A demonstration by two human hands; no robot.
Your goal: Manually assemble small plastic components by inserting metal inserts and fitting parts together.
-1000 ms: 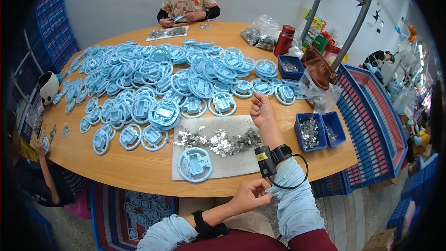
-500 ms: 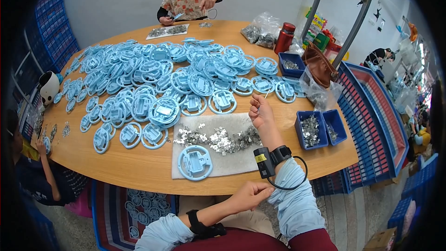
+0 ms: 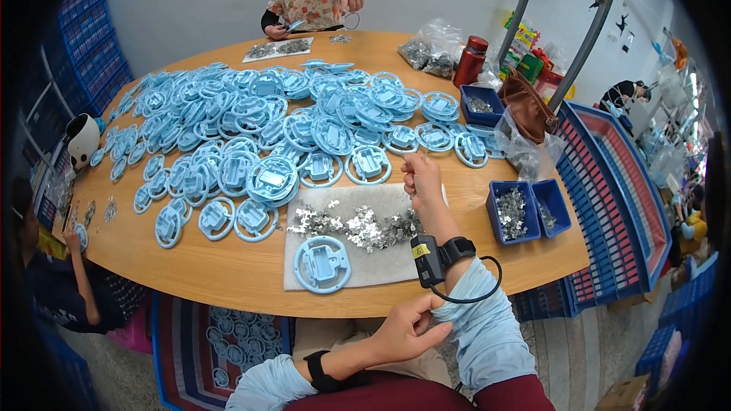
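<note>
My left hand (image 3: 411,329) reaches across to my right forearm, thumb and fingers closing on the light blue sleeve cover (image 3: 481,316) near its cuff. Raised above the right part of a pale mat (image 3: 396,268), my right hand (image 3: 423,181) has its fingers curled together; a thin thing seems to stick out of them, too fine to name. On the mat lie a loose heap of small silvery metal pieces (image 3: 369,228) and, nearer to me, one light blue plastic ring-shaped part (image 3: 322,265) with a moulded centre.
A large pile of similar blue parts (image 3: 251,110) covers the table's middle. Right of the mat stand blue bins (image 3: 512,213) of metal pieces, a brown bag (image 3: 525,106) and a red flask (image 3: 470,61). Co-workers sit opposite and at left. A crate (image 3: 171,365) stands below the table edge.
My left thumb has come away from the fingers, which sit higher on the sleeve. My right hand has turned and shifted slightly left. The view has tilted a little.
</note>
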